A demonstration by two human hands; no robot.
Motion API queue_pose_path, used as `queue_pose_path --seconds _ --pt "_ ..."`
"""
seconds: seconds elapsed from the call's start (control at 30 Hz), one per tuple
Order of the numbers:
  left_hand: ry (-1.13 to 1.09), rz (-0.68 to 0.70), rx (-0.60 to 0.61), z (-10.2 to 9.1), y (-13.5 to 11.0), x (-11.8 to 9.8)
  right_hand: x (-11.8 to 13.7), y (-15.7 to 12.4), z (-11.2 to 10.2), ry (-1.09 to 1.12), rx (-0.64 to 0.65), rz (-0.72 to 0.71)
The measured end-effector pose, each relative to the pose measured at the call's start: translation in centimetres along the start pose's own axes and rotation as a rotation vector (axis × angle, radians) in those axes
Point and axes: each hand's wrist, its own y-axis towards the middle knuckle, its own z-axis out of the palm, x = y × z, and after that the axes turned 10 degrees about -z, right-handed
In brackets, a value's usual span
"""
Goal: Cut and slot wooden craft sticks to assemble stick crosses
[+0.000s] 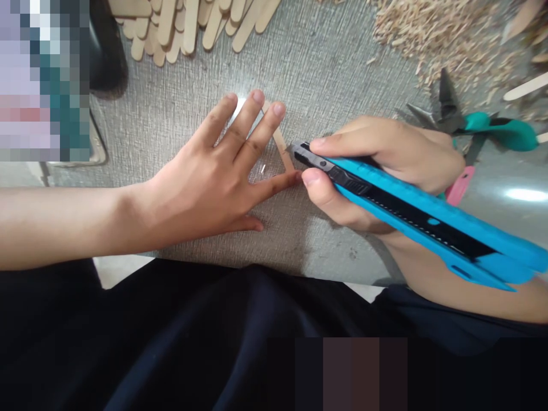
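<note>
A narrow wooden craft stick (280, 142) lies on the grey textured table in front of me. My left hand (214, 154) is spread flat, palm down, with its fingers along and over the stick; the index fingertip touches the stick's near end. In my right hand (363, 165) is a blue utility knife (411, 205), gripped near its front between thumb and fingers. Its metal tip (295, 149) meets the stick's right edge, or hovers just beside it; I cannot tell which. Part of the stick is hidden under my left fingers.
Several craft sticks (188, 25) are heaped at the back left. Wood splinters (445, 40) form a pile at the back right. Pliers (447, 103) and a teal-handled tool (500, 130) lie beyond my right hand, near a pink handle (460, 185). A dark object (107, 51) stands at far left.
</note>
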Motion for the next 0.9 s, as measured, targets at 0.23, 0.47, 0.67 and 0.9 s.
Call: queue_pose_path --seconds 0.23,0.47,0.67,0.9 --pt "0.035 -0.003 0.006 -0.1 0.0 -0.2 0.4 0.7 -0.5 -0.118 0.013 -0.194" --pt "0.045 -0.001 0.039 -0.2 0.1 -0.3 0.1 1.3 -1.1 0.048 -0.001 -0.05" --pt "0.007 -0.007 0.022 -0.1 0.0 -0.2 -1.1 0.5 -0.8 0.052 -0.043 0.009" --pt "-0.016 -0.008 0.0 0.0 -0.1 -0.1 -0.5 0.9 -0.1 0.041 -0.137 0.004"
